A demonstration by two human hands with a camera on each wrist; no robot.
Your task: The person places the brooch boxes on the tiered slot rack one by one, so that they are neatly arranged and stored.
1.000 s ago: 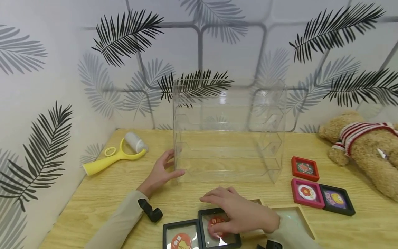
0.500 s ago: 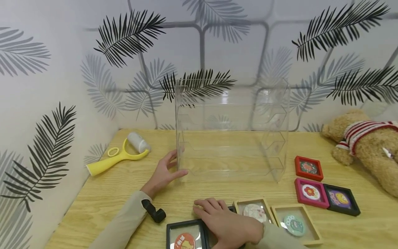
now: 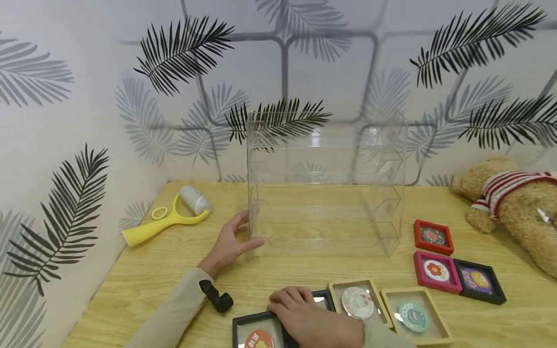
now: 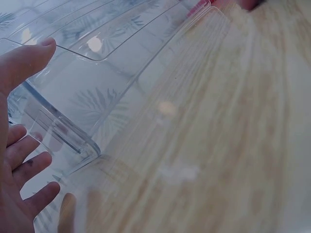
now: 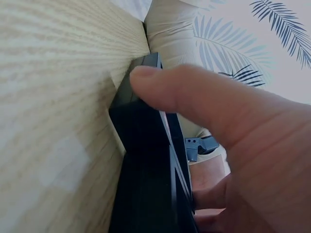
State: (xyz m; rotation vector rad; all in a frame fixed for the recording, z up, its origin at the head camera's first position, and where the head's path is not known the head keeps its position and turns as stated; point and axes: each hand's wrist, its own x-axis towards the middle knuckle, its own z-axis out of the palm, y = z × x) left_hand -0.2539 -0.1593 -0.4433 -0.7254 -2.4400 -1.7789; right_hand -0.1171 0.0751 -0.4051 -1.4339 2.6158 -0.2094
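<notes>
A clear acrylic rack with several tiers stands upright on the wooden table. My left hand holds its left side panel, the thumb in front and the fingers along the outside, as the left wrist view shows too. My right hand lies over a black display frame and grips it, hiding most of it. In the right wrist view the thumb presses the black frame's side. Left of it lies another black frame with a red round badge inside, cut by the lower picture edge.
Two pale wooden frames with badges lie to the right. Beyond them are a red frame, a pink frame and a small black frame. A teddy bear lies far right; a yellow-handled roller lies left.
My right hand has moved down and slightly left, closing over the black frame and uncovering the pale wooden frames. The left hand stays at the rack.
</notes>
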